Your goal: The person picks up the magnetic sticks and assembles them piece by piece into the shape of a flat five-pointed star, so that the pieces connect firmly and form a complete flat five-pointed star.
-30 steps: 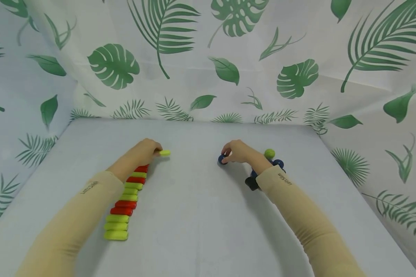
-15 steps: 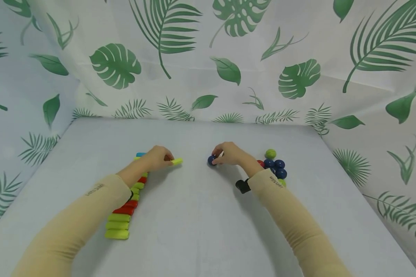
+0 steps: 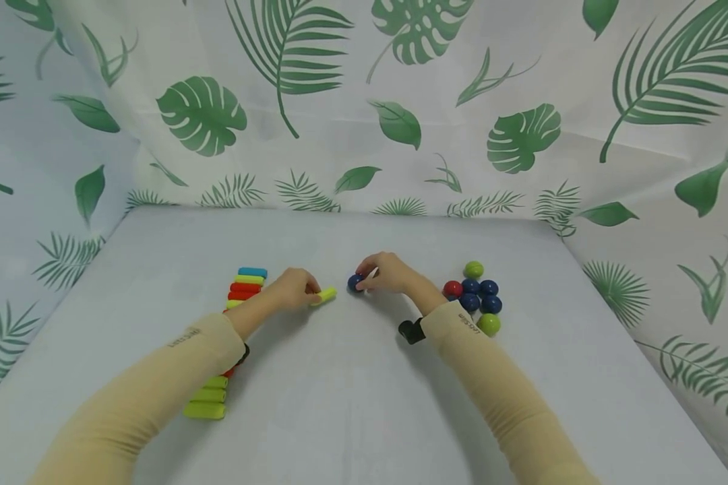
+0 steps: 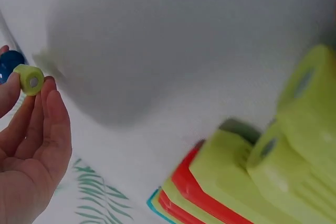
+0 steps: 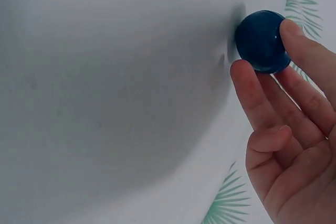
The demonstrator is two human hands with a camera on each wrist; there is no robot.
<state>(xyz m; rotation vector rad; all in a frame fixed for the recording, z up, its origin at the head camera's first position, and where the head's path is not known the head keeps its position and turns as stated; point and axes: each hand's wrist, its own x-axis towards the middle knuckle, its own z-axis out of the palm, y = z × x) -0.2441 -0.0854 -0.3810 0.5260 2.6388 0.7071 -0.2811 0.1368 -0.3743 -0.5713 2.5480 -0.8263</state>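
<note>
Near the middle of the table, my left hand [image 3: 292, 288] pinches a yellow-green rod [image 3: 324, 296] between thumb and fingers; the left wrist view shows the rod's [image 4: 32, 81] round end with a grey centre. Just to the right, my right hand [image 3: 389, 273] holds a dark blue ball [image 3: 354, 283] by thumb and fingertips. In the right wrist view the ball [image 5: 261, 41] looks glossy and sits close to the table surface; whether it touches cannot be told. A small gap separates rod and ball.
A column of red, yellow-green and blue rods [image 3: 252, 272] lies on the left, partly hidden by the left arm. At the right is a cluster of blue, red and green balls [image 3: 489, 287]. A leaf-patterned cloth [image 3: 315, 155] stands behind the white table [image 3: 352, 397].
My left hand has carried the rod rightward and a little nearer. My right hand has brought the blue ball leftward, so the two objects are closer together. More of the ball cluster shows.
</note>
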